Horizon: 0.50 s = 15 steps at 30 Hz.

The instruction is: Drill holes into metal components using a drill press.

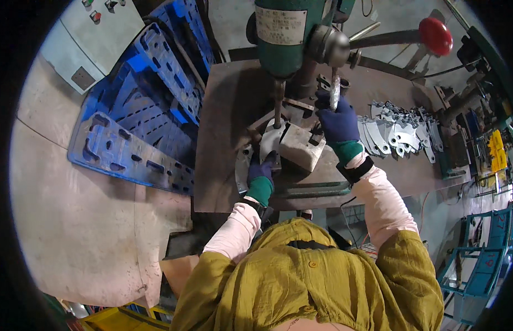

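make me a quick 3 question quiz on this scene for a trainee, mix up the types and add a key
1. Multiple choice: what is the right hand on?
A) the red knob
B) the pale handle
C) a blue pallet

2. True or false: a group of loose silver pieces lies on the table to the right of the right hand.

3. Fill in the colour: the left hand touches a pale metal plate below the spindle of a ____ machine.

Key: 1. B; 2. True; 3. green
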Each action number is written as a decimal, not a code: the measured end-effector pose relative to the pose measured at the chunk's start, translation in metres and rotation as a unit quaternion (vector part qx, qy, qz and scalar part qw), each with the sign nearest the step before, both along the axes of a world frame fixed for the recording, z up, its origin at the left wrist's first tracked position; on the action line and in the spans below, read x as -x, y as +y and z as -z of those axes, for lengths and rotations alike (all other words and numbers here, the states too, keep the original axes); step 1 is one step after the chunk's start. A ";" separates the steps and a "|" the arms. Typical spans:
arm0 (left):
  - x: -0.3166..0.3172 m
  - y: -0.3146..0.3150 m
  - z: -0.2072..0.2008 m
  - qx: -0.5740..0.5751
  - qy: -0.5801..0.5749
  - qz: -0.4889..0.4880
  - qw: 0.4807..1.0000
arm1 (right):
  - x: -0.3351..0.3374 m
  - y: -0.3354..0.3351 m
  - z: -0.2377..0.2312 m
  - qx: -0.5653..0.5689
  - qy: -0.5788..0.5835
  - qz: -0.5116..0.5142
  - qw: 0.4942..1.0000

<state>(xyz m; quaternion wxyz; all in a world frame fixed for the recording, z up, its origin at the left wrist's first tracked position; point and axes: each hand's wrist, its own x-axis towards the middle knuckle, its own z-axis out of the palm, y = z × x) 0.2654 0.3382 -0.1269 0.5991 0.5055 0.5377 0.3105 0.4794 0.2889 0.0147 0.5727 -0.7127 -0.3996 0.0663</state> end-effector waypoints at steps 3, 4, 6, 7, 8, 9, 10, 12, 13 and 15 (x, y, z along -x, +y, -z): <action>0.016 0.016 0.054 -0.087 0.156 0.050 0.983 | 0.006 0.012 -0.001 -0.001 -0.059 0.027 0.998; 0.016 0.016 0.057 -0.086 0.155 0.057 0.983 | 0.005 0.013 -0.001 0.007 -0.080 0.040 0.996; 0.008 0.007 0.037 -0.051 0.094 0.059 0.992 | -0.004 0.011 0.002 0.002 -0.113 0.059 0.992; 0.004 0.003 0.018 -0.025 0.068 0.053 0.996 | -0.009 0.009 0.004 -0.013 -0.124 0.062 0.990; 0.002 -0.001 -0.003 0.000 0.042 0.044 0.998 | -0.012 0.009 0.004 -0.030 -0.136 0.063 0.988; 0.002 -0.002 -0.019 0.016 0.048 0.034 0.998 | -0.011 0.010 0.004 -0.024 -0.158 0.078 0.984; 0.004 -0.003 -0.027 0.031 0.053 0.022 0.998 | -0.008 0.011 0.001 -0.020 -0.180 0.091 0.979; 0.006 -0.001 -0.012 0.010 0.097 0.015 0.995 | -0.005 0.014 0.000 -0.029 -0.212 0.104 0.971; 0.006 0.000 -0.002 -0.001 0.117 0.013 0.993 | -0.007 0.014 0.001 -0.043 -0.223 0.105 0.968; 0.011 0.007 0.022 -0.013 0.099 0.041 0.994 | -0.003 0.017 0.000 -0.048 -0.241 0.115 0.962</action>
